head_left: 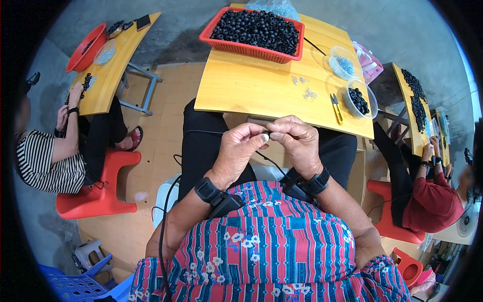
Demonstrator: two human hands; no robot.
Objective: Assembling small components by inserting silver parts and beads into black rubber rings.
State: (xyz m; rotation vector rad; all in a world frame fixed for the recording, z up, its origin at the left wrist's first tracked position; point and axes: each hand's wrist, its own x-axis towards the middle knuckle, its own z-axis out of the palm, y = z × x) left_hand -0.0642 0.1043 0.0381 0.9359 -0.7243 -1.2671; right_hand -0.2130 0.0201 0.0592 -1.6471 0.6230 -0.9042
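My left hand (240,149) and my right hand (298,142) meet at the near edge of the yellow table (251,90), fingertips together. Between them they pinch a small dark piece, and a thin black rod (260,120) lies across the top of the fingers. The piece itself is mostly hidden by my fingers. Farther on the table, a red basket (229,46) holds several black rings. Two clear bowls stand at the right, one with small clear parts (342,63) and one with black rings (358,99). Yellow snips (336,106) lie beside them.
Small metal bits (304,86) lie scattered mid-table. A person in a striped top (45,156) sits left on a red stool at another yellow table (108,75). A person in a red top (432,201) sits right at a table with black rings (416,98).
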